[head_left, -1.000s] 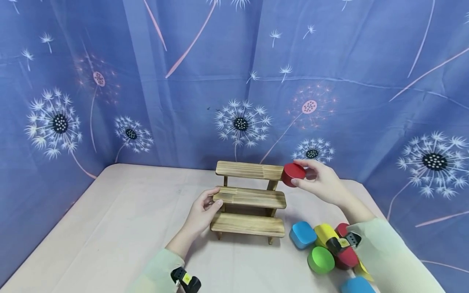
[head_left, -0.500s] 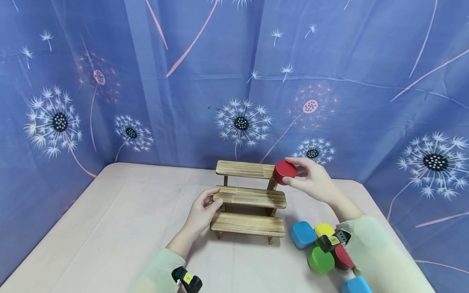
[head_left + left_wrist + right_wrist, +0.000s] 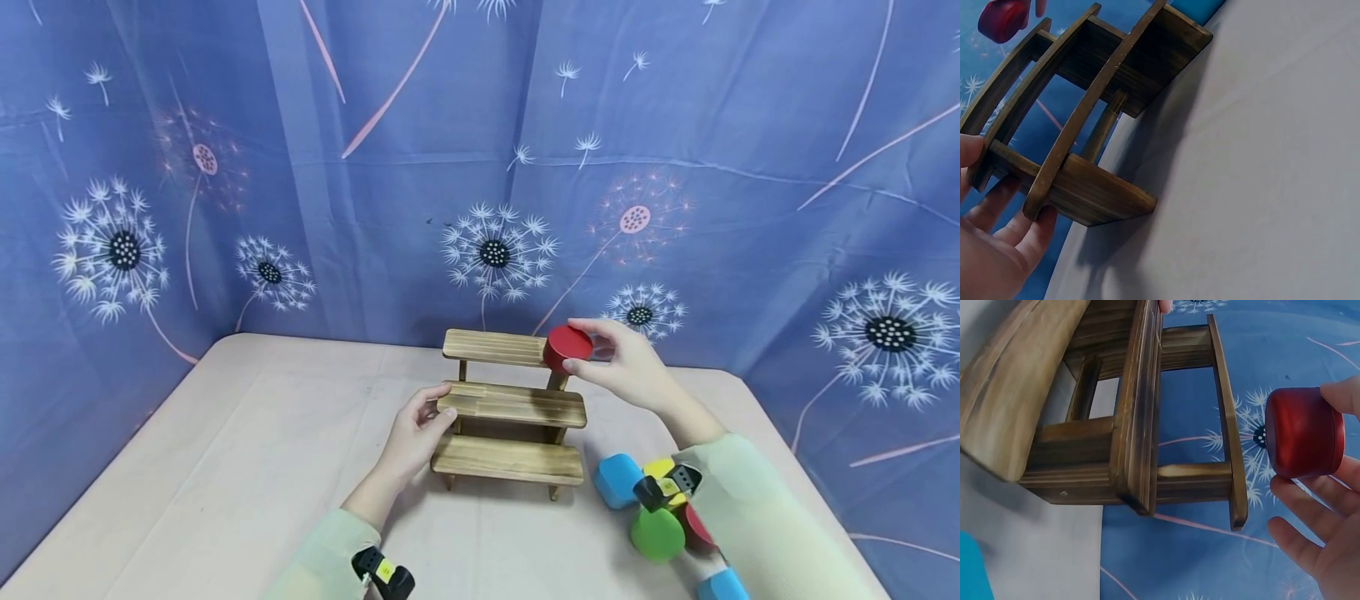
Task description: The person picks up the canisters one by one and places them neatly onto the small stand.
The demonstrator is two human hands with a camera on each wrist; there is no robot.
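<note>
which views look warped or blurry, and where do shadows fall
Head view: even light, sharp, soft shadow under the wooden shelf. Left wrist view: shelf slats bow strongly from lens distortion, a dark shadow lies on the table, and the left hand is soft. Right wrist view: slats curve too; the red block and right hand are slightly blurred.

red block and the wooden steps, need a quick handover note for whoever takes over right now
Right hand: fingers grip the red block, held at the right end of the top step of the wooden steps; whether it rests on the wood cannot be told.
Left hand: holds the left end of the middle step, steadying the rack.
Done: nothing released on any step.
Left: blue block, green block and other coloured blocks lie on the table to the right of the rack.
</note>
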